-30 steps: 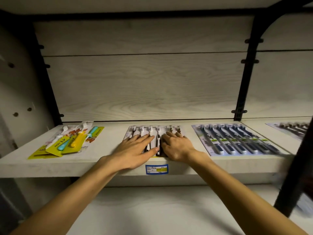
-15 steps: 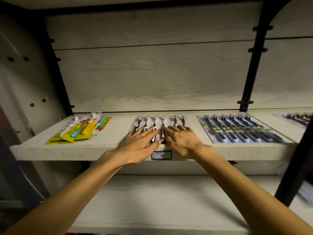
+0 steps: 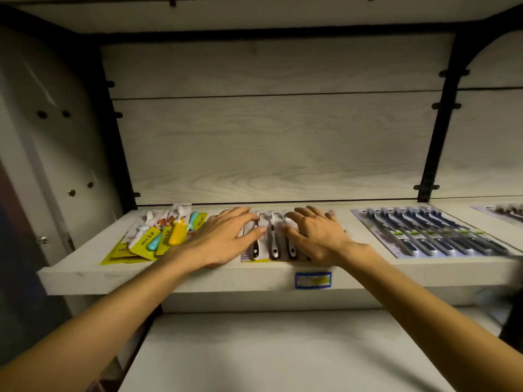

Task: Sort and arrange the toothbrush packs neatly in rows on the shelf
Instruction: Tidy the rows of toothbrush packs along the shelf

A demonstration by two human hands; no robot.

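Note:
A pack of black-and-white toothbrushes (image 3: 273,244) lies flat in the middle of the pale shelf (image 3: 181,278). My left hand (image 3: 223,239) rests palm down on its left side, fingers spread. On the pack's right side lies my right hand (image 3: 317,236), also flat with the fingers apart. Neither hand grips anything. To the left sits a loose, crooked pile of yellow children's toothbrush packs (image 3: 161,236). A wide blue pack of dark toothbrushes (image 3: 430,236) lies to the right.
Another pack (image 3: 503,212) shows at the far right on the adjoining shelf, past a black upright (image 3: 435,131). A blue price label (image 3: 312,280) is stuck on the shelf's front edge. A lower shelf (image 3: 283,352) lies below my arms.
Both hands have spread apart on the middle pack, the left sliding left toward the yellow packs. The view has shifted, so the shelf appears further right.

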